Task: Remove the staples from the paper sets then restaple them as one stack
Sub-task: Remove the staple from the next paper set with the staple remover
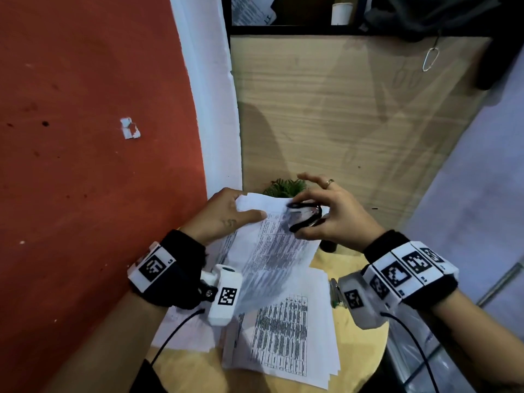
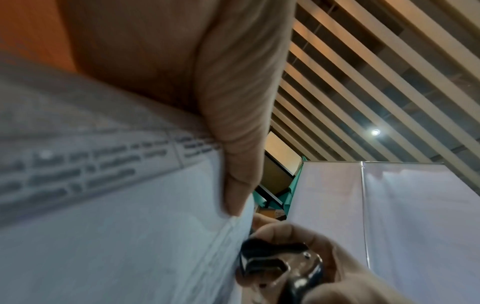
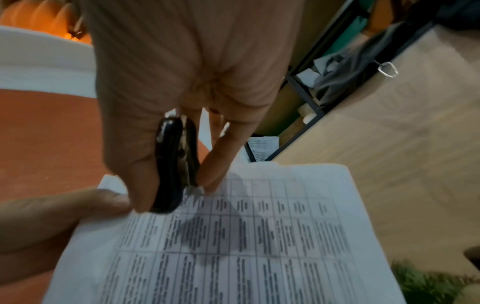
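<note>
Fingers point(image 1: 304, 199) of right hand point(image 1: 337, 219) squeezing black staple remover point(image 1: 304, 215), left hand point(image 1: 224, 214) pinching paper set point(image 1: 272, 242) corner

printed paper set point(image 1: 269, 239) tilting up off table, black staple remover point(image 1: 304, 217) sitting at its top corner (staple hidden), more printed sheets point(image 1: 283, 338) lying flat below

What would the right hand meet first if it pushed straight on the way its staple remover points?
Probably the held paper set, near the left hand's thumb; right hand, staple remover.
</note>
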### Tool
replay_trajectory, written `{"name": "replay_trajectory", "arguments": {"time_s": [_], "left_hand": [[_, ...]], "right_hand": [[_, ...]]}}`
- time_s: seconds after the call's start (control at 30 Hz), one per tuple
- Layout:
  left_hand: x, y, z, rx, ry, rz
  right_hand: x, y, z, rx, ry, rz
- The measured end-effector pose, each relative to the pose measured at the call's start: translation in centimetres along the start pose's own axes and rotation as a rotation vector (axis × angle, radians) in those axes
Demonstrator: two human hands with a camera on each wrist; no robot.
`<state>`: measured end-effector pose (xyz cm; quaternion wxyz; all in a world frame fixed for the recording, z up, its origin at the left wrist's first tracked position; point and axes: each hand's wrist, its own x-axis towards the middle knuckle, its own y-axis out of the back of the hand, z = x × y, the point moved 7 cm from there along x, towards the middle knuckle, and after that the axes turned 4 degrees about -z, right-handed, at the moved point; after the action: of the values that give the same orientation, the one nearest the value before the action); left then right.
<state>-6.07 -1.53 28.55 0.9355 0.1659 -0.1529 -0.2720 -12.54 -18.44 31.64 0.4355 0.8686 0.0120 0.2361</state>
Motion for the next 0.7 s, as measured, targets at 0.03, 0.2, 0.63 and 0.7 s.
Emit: {"name": "replay_trajectory", "arguments": {"time_s": [0.03,0.2,0.63,0.7], "left_hand": [[0.2,0.2,-0.5,0.016,0.012,-0.003],[0.1,1.6,-0.1,0.061,0.005,0.003],[0.0,2.3,5.6,0.614,-0.228,0.12],[0.2,2.1,5.4,0.652,-0.222,0.041]], "right_hand": [[0.3,-0.4,0.2,0.011,-0.027,-0.071],[1.4,-1.5,0.5,0.121,-0.079,-0.23],[0.9,-0.5,-1.5,0.137,-0.095,-0.182],[0.6,-0.1,-1.6,0.164,-0.108,-0.168]]}}
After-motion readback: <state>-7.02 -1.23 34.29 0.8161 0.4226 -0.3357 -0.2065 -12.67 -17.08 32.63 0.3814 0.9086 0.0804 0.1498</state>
